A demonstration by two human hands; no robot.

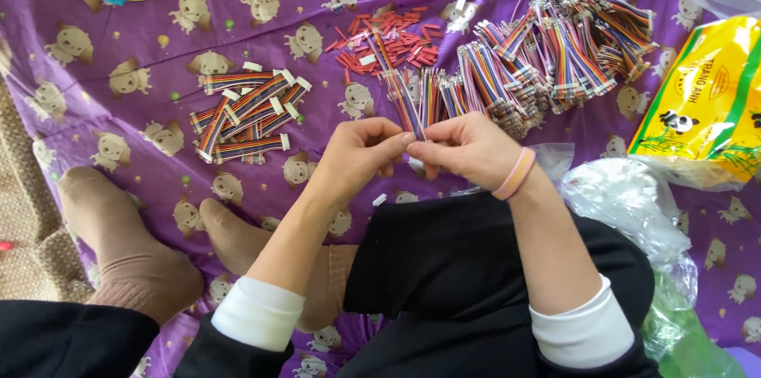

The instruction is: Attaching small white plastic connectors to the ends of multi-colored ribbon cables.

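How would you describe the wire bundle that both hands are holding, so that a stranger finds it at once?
On the purple cloth, look at the middle, where the left hand and right hand meet. The rainbow ribbon cable rises from their fingertips. Unlike the cable heaps around it, it alone is lifted and pinched.

Both hands, left hand (358, 154) and right hand (469, 148), pinch one multicoloured ribbon cable (403, 97) above a purple sheet (143, 53).

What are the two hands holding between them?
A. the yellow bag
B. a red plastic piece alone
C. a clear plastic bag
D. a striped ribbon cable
D: the left hand and right hand pinch one end of a multicoloured ribbon cable, which runs up from the fingers toward the red pieces on the purple cloth.
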